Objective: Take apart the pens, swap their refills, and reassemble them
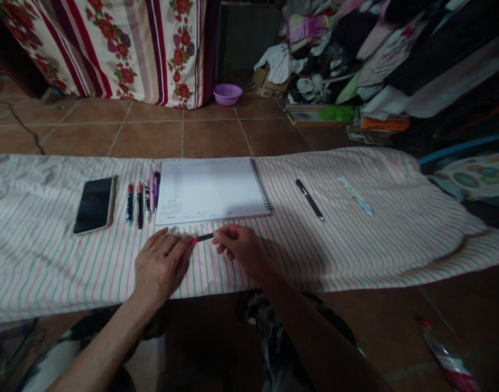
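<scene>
A dark pen with a pink end lies across the striped cloth just below a spiral notebook. My right hand pinches the pen's right end, fingers closed on it. My left hand rests palm down on the cloth, its fingertips touching the pen's pink end. The notebook lies open with a printed table on its left side.
Left of the notebook lie a row of several pens and a phone, face up. A black pen and a pale ruler-like strip lie to the right. Beyond are tiled floor, a purple basin and piled clothes.
</scene>
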Available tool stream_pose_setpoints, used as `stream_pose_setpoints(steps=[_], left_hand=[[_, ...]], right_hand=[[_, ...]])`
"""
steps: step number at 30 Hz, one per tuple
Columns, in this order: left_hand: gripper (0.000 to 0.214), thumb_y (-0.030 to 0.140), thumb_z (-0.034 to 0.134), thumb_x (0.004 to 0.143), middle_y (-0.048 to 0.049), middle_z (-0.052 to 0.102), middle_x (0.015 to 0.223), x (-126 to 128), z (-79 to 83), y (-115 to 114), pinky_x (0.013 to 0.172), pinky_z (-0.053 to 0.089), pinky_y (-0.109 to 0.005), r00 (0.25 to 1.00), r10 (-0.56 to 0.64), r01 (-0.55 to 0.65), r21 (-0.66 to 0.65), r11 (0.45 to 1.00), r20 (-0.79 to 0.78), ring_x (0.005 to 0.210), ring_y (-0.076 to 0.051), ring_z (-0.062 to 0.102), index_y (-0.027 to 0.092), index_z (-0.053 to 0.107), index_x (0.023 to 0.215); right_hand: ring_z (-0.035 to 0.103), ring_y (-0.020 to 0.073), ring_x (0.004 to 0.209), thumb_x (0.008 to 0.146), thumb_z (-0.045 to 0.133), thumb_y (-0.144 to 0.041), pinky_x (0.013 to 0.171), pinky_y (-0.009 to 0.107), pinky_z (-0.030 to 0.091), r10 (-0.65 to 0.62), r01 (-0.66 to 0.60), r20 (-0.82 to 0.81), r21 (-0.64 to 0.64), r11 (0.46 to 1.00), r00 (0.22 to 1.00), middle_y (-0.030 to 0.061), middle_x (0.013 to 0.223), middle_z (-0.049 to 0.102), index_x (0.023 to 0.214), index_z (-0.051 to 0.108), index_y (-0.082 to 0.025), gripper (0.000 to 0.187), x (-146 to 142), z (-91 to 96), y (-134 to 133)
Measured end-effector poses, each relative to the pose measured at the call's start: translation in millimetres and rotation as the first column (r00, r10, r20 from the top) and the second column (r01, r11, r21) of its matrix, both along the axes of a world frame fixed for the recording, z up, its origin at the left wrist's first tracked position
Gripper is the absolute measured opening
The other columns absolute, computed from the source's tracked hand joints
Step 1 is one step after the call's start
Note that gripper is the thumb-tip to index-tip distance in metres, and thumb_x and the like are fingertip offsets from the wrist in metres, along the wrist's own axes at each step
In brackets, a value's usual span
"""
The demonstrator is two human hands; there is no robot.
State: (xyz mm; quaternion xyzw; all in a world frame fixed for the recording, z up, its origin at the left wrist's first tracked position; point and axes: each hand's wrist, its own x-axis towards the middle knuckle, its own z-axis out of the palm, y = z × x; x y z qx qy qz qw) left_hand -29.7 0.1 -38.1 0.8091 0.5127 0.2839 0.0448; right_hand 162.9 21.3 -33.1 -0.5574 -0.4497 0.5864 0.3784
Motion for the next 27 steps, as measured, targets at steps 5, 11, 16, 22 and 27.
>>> stream_pose_setpoints(steps=[5,11,16,22,27], left_hand=[[0.024,0.026,0.06,0.076,-0.0092,0.069,0.086,2,-0.8,0,0.078,0.044,-0.033,0.996,0.078,-0.076,0.054,0.996,-0.036,0.081,-0.024,0.062,0.021,0.067,0.099],[0.019,0.025,0.06,0.078,-0.0077,0.069,0.082,2,4.3,1,0.067,0.048,-0.031,0.996,0.065,-0.057,0.135,0.989,-0.056,0.073,-0.02,0.063,0.014,0.066,0.093],[0.019,0.024,0.061,0.078,-0.0068,0.069,0.081,0,3.4,2,0.066,0.05,-0.031,0.996,0.051,-0.04,0.144,0.989,-0.074,0.073,-0.019,0.063,0.014,0.065,0.094],[0.018,0.024,0.061,0.078,-0.007,0.069,0.083,-1,2.1,2,0.067,0.05,-0.031,0.996,0.043,-0.031,0.149,0.988,-0.079,0.074,-0.019,0.063,0.014,0.065,0.093],[0.019,0.024,0.062,0.078,-0.008,0.069,0.083,0,3.7,3,0.067,0.051,-0.032,0.996,0.042,-0.029,0.167,0.985,-0.078,0.074,-0.02,0.063,0.014,0.065,0.093]], right_hand=[[0.059,0.0129,0.054,0.08,0.053,-0.033,0.054,0.024,0.043,-0.062,-0.05,0.403,0.263,0.963,0.913,0.0004,0.062,0.064,0.079,0.063,-0.019,0.017,19,-0.2,4],[0.063,0.0171,0.082,0.078,0.046,-0.01,0.076,0.028,0.046,-0.13,-0.25,0.667,0.443,0.861,0.734,0.005,0.089,0.068,0.09,0.064,-0.017,0.022,37,-1.0,9],[0.063,0.0169,0.085,0.081,0.048,-0.013,0.077,0.028,0.046,-0.151,-0.263,0.684,0.462,0.847,0.714,0.0057,0.097,0.068,0.1,0.063,-0.018,0.025,37,0.1,9],[0.064,0.015,0.076,0.078,0.054,-0.016,0.071,0.026,0.048,-0.116,-0.187,0.569,0.446,0.875,0.814,0.0036,0.09,0.069,0.097,0.065,-0.02,0.023,40,-7.9,10],[0.062,0.015,0.079,0.075,0.052,-0.013,0.069,0.025,0.048,-0.183,-0.107,0.454,0.542,0.833,0.872,0.0051,0.088,0.068,0.087,0.067,-0.018,0.02,42,-8.0,10]])
